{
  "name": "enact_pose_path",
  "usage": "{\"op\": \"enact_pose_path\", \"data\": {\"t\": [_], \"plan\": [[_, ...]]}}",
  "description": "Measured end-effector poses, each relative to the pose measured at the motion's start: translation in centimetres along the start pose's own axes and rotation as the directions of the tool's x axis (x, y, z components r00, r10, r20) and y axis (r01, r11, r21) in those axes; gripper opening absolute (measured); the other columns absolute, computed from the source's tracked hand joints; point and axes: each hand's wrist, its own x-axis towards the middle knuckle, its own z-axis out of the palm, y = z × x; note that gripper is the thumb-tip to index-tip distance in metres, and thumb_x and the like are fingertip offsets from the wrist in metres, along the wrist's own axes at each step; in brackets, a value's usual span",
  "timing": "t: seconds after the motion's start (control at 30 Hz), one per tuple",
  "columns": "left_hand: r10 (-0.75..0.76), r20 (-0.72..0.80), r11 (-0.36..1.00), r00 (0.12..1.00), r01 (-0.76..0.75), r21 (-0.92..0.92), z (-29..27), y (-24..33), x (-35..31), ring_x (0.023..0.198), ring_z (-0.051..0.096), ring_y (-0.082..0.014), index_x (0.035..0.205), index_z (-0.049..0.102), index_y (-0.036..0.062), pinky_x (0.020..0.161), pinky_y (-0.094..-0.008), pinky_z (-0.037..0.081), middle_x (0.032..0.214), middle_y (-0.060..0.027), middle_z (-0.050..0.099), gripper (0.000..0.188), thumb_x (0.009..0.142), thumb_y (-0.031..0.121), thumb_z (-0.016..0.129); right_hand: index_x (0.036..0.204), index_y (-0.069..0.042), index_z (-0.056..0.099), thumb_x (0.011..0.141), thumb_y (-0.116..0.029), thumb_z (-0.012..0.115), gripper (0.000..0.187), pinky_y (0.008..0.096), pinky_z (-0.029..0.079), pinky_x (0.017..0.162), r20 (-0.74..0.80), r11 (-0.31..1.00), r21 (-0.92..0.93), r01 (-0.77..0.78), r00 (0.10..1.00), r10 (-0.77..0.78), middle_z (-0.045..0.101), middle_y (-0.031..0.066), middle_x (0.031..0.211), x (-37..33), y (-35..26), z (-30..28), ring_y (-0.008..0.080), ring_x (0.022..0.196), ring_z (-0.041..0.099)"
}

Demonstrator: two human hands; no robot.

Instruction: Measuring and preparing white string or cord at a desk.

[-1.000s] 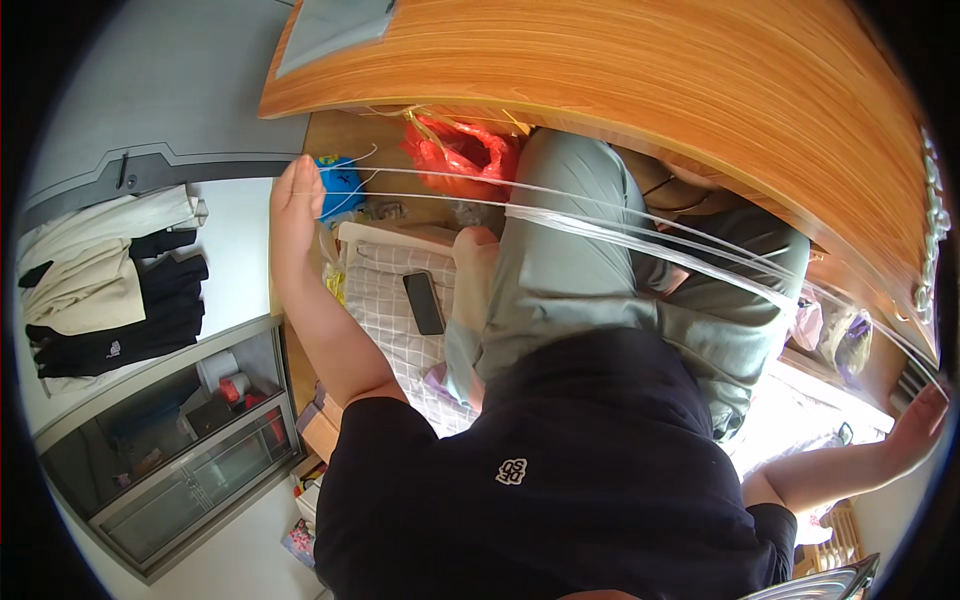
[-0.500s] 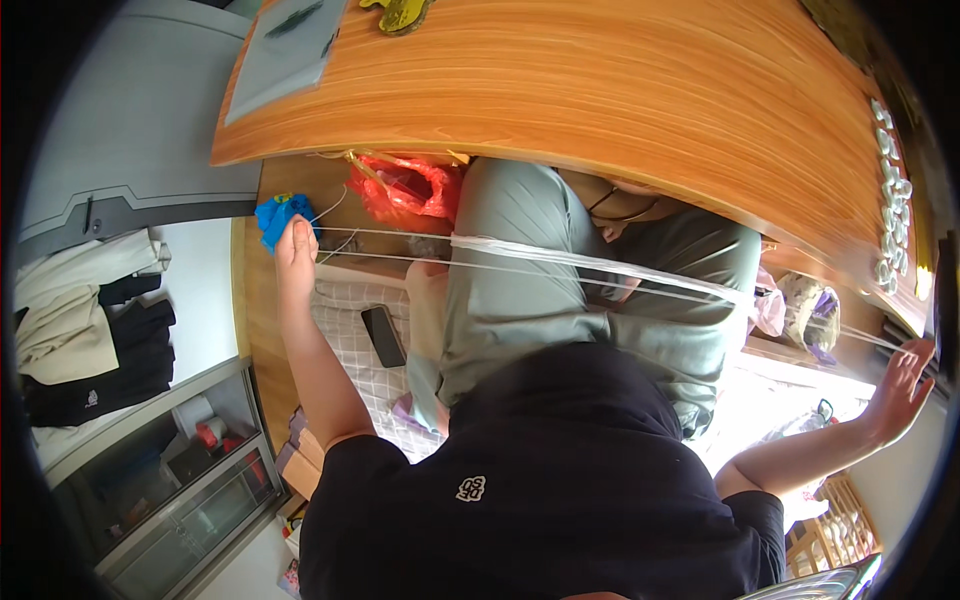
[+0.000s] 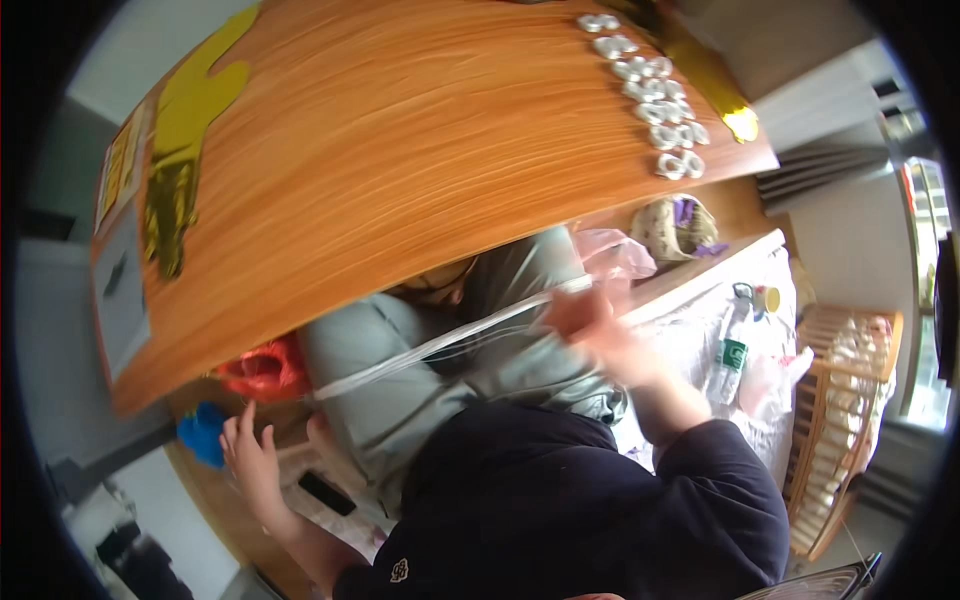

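Observation:
A bundle of thin white strands (image 3: 440,345) lies slantwise across my lap, over the grey-green trousers. My left hand (image 3: 250,458) is raised with its fingers spread, a little beyond the bundle's left end. It is nearest to a red plastic bag (image 3: 262,372) and a crumpled blue thing (image 3: 203,435). Whether any strand is looped on that hand cannot be made out. My right hand (image 3: 595,325), smeared by motion, is at the bundle's right end above my thigh. Its fingers are too blurred to show their grip.
A wooden table (image 3: 400,150) spans the far side, with several small white coils (image 3: 660,112) in rows and gold film (image 3: 205,95). A phone (image 3: 327,493) lies at lower left. On the right are a pink bag (image 3: 612,255), a bottle (image 3: 730,360) and a wooden rack (image 3: 845,420).
My right hand has come in from far right to my lap. The strands, stretched wide between both hands before, now span a shorter stretch. The whole view has swung right.

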Motion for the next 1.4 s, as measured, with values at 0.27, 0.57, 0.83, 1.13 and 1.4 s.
{"op": "enact_pose_path", "data": {"t": [0.27, 0.57, 0.83, 1.13, 1.4], "plan": [[0.434, -0.173, 0.357, 0.884, -0.345, -0.868, -2.7, 15.8, 1.6, 0.080, 0.057, -0.0219, 0.083, 0.068, 0.0007, 0.068, -0.0321, 0.047, 0.087, -0.0074, 0.057, 0.037, 0.056, 0.018, 0.087, 0.147, -0.008, 0.017, 0.088, -0.043, 0.062, 0.081, 0.0469, 0.051, 0.074, 0.415, 0.943, -0.133, 0.305, 0.881, -0.226, 0.057, 0.0227, 0.111, 2.3, 1.1, 11.8, 0.0442, 0.086, 0.061], [0.445, -0.063, 0.092, 0.893, -0.116, -0.989, 2.6, 19.3, 2.9, 0.083, 0.054, -0.0154, 0.083, 0.062, 0.0013, 0.073, -0.0265, 0.043, 0.089, -0.0040, 0.053, 0.019, 0.071, 0.003, 0.077, 0.136, -0.009, 0.032, 0.091, -0.035, 0.062, 0.060, 0.0433, 0.049, 0.063, 0.359, 0.967, -0.148, 0.206, 0.923, -0.142, 0.060, 0.0184, 0.094, 2.6, 1.9, 10.3, 0.0374, 0.074, 0.061], [0.309, 0.064, -0.483, 0.949, 0.215, -0.849, 2.6, 19.7, 1.6, 0.084, 0.047, -0.0130, 0.079, 0.054, 0.0105, 0.076, -0.0273, 0.037, 0.090, -0.0007, 0.049, 0.021, 0.084, 0.021, 0.072, 0.097, -0.005, 0.059, 0.097, -0.021, 0.058, 0.016, 0.0255, 0.042, 0.060, 0.097, 0.926, 0.376, 0.023, 0.993, -0.064, 0.053, -0.0018, 0.076, 3.2, 2.7, 9.4, 0.0066, 0.069, 0.048], [0.413, 0.134, -0.508, 0.901, 0.350, -0.787, 3.0, 19.1, 1.2, 0.071, 0.045, -0.0100, 0.084, 0.061, 0.0062, 0.064, -0.0245, 0.034, 0.076, -0.0011, 0.053, 0.013, 0.091, 0.017, 0.060, 0.091, -0.004, 0.061, 0.100, -0.024, 0.051, 0.024, 0.0220, 0.044, 0.075, 0.488, 0.754, 0.446, -0.481, 0.837, 0.245, 0.060, -0.0029, 0.080, 4.6, 5.3, 9.5, 0.0049, 0.082, 0.054], [0.086, 0.061, 0.074, 0.994, 0.054, -0.996, 4.5, 19.6, -0.2, 0.061, 0.047, -0.0052, 0.090, 0.066, -0.0013, 0.058, -0.0200, 0.038, 0.082, -0.0046, 0.067, 0.019, 0.095, 0.014, 0.055, 0.099, -0.006, 0.058, 0.095, -0.019, 0.055, 0.014, 0.0343, 0.052, 0.071, 0.107, 0.971, -0.111, 0.212, 0.974, -0.201, 0.064, 0.0100, 0.092, 2.9, 1.7, 11.3, 0.0259, 0.079, 0.064]]}}
